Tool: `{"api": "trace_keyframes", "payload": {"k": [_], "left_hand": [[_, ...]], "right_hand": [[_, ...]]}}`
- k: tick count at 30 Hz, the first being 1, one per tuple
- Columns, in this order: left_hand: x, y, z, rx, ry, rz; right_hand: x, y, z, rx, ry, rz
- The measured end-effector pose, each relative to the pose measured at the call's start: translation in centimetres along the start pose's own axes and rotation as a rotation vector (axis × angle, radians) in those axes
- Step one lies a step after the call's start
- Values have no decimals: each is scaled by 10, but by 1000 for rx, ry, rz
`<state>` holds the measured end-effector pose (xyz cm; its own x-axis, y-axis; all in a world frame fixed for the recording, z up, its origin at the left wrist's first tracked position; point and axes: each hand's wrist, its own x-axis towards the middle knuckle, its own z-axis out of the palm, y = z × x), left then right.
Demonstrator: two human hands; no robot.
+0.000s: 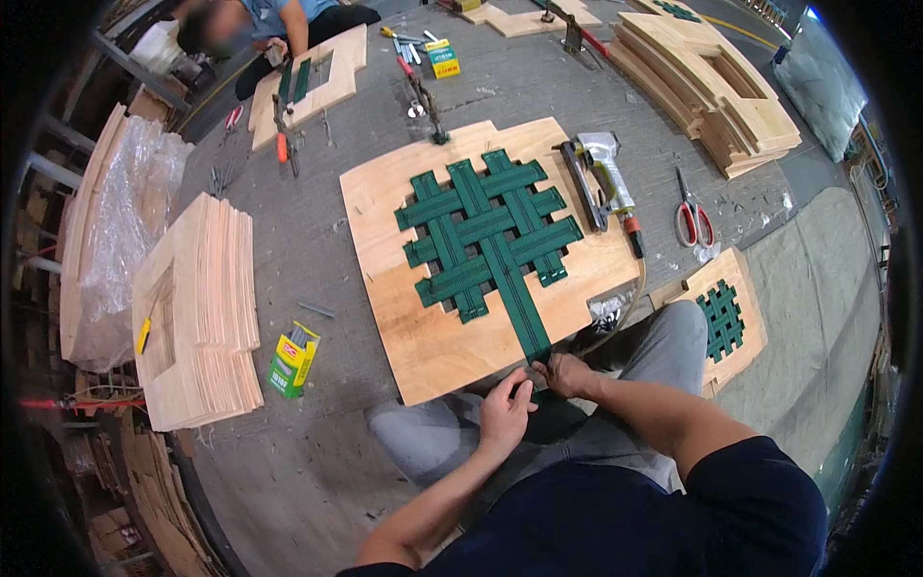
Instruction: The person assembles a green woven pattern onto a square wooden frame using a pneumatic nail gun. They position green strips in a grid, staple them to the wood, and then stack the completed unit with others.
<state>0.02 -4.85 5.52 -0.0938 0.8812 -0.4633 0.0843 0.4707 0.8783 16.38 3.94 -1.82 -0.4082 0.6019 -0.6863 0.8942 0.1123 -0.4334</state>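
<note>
A plywood panel (385, 308) lies before me, its opening crossed by woven green webbing straps (461, 228). One long green strap (519, 313) runs from the weave over the panel's near edge to my hands. My right hand (569, 375) is closed around this strap just past the edge. Beside it, my left hand (507, 412) has its fingers curled and pinched at the strap's left side; the fingertips are partly hidden. A pneumatic stapler (604, 173) with a hose rests on the panel's right side.
Plywood frames are stacked at left (226, 317) and far right (716, 96). Red-handled scissors (690, 216) lie right of the stapler. A green-yellow staple box (293, 361) stands left of the panel. Another woven panel (726, 322) is by my right knee. A co-worker (293, 24) sits at far left.
</note>
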Motion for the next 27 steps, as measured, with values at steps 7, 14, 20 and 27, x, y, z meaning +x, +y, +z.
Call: {"api": "trace_keyframes", "payload": {"k": [7, 14, 20, 27], "left_hand": [[52, -18, 23, -450, -286, 70], [68, -25, 41, 78, -53, 256], [63, -29, 47, 152, 134, 332], [61, -17, 50, 169, 114, 390]], "right_hand": [[0, 22, 1, 108, -100, -330], [-1, 24, 27, 19, 46, -260], [-79, 12, -118, 552, -1, -303], [15, 79, -311, 157, 921, 191]]}}
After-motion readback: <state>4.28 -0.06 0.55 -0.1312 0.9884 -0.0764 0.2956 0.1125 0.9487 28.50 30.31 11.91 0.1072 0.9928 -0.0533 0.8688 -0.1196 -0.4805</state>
